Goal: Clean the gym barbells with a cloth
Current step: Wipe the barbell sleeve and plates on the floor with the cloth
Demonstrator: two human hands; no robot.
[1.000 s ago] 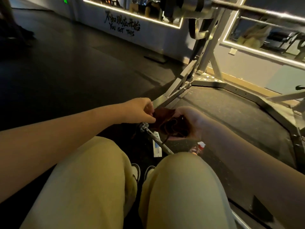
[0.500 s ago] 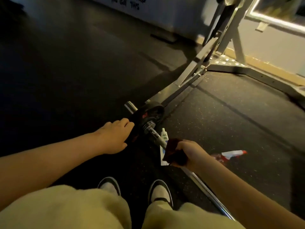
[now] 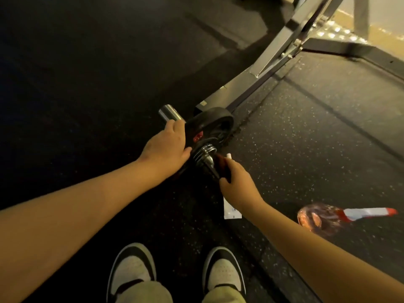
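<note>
— Where was the barbell (image 3: 204, 155)?

— Down on the dark floor (image 3: 87, 84), only one end showing. It carried a black plate (image 3: 215, 119) and lay close to the foot of a metal rack (image 3: 282, 55).

— And the hands?

— The left hand (image 3: 166, 147) was curled over the barbell's steel end, just beside the plate, with the thumb reaching toward the collar. The right hand (image 3: 238, 182) gripped a dark cloth (image 3: 220, 169), which was wrapped on the bar right behind that collar.

— Anything else around?

— A spray bottle (image 3: 321, 217) lay on its side to the right. A white tube (image 3: 231, 213) lay under the right wrist, and a pair of shoes (image 3: 133, 267) stood nearest the person.
</note>
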